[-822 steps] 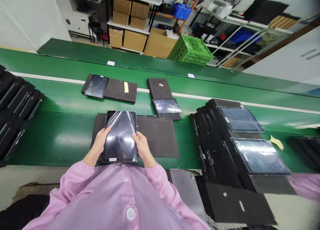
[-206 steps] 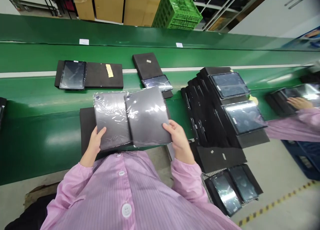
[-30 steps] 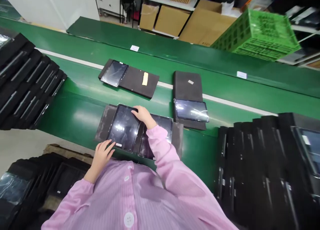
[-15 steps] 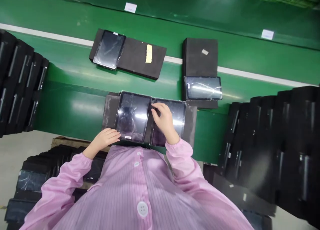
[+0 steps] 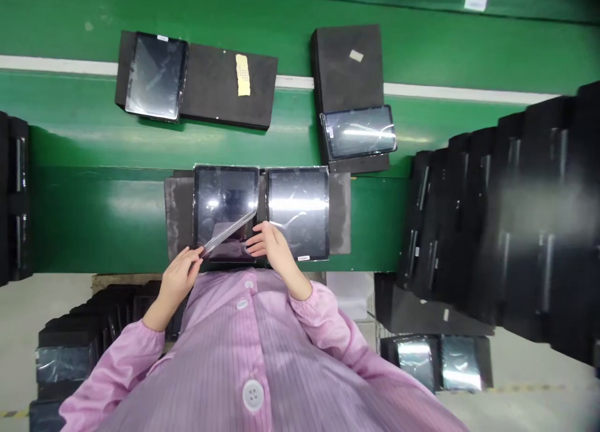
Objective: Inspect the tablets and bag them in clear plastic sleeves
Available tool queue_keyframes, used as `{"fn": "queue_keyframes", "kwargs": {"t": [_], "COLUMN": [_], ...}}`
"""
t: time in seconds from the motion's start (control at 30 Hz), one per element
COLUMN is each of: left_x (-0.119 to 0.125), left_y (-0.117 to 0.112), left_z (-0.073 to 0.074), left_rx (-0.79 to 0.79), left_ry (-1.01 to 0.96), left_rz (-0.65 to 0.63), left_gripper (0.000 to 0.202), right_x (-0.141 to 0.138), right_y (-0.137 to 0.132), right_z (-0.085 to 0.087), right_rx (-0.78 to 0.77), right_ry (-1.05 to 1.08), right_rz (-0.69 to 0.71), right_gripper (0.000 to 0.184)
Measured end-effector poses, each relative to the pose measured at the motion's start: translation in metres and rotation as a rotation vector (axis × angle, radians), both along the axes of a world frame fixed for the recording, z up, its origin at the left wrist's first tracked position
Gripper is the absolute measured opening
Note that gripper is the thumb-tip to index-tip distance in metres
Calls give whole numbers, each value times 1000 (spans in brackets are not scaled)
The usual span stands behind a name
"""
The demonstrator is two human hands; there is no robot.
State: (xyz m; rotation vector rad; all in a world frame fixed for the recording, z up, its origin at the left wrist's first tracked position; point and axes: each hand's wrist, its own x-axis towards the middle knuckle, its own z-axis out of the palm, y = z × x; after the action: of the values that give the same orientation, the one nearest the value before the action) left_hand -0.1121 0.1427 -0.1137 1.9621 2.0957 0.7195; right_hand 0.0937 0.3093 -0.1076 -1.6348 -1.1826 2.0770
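My left hand (image 5: 180, 272) grips the near-left end of a thin tablet screen (image 5: 229, 232), raised and seen almost edge-on. Beneath it, another dark tablet screen (image 5: 225, 185) lies flat on the left half of a black foam tray (image 5: 179, 210). My right hand (image 5: 272, 244) has its fingers apart, close to the raised screen's far end and beside the right-hand tablet screen (image 5: 300, 200). That one lies flat, with a small white label at its near edge. Whether my right fingertips touch anything is unclear.
Across the green bench (image 5: 103, 213), a foam block with a screen (image 5: 157, 75) and a yellow note stands back left. A second block (image 5: 347, 69) bears another screen. Tall stacks of black trays (image 5: 515, 219) rise at the right; more trays (image 5: 70, 338) sit below left.
A screen has come up edge-on in my left hand. My right hand has moved nearer to me, off the right-hand screen. The white label now shows on the right-hand screen; the view has shifted.
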Motion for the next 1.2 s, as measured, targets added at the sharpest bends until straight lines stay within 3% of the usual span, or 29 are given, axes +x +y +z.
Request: {"fn": "queue_keyframes", "kwargs": {"t": [0.1,0.23,0.3,0.37,0.47,0.57,0.63,0.9,1.1,1.2], "left_x": [13,27,33,37,39,40,42,53,50,49], "left_y": [-11,-23,-27,-30,-35,-40,-42,-40,-42,-42], "left_z": [-1,2,3,3,1,-2,-3,-4,-4,-6], "left_rx": [10,-107,-188,-232,-260,-273,-290,-390,-371,-352], "left_ry": [47,96,120,170,263,355,405,453,335,320], "left_rz": [20,-17,-26,-38,-62,-106,-120,-49,-30,-36], "left_gripper": [7,47,62,63,55,51,51,48,46,46], "right_x": [-17,-35,-40,-42,-41,-35,-28,1,20,22], "right_y": [9,12,3,-9,-26,-37,-40,-32,-7,-7], "right_z": [5,12,16,22,34,44,47,25,10,5], "right_rx": [17,333,507,661,800,815,800,661,423,376], "right_ry": [-27,-172,-156,-33,225,412,446,367,450,468], "right_rz": [41,212,263,346,700,1096,1185,1032,641,564], "right_gripper": [46,21,24,27,27,22,17,21,23,23]}}
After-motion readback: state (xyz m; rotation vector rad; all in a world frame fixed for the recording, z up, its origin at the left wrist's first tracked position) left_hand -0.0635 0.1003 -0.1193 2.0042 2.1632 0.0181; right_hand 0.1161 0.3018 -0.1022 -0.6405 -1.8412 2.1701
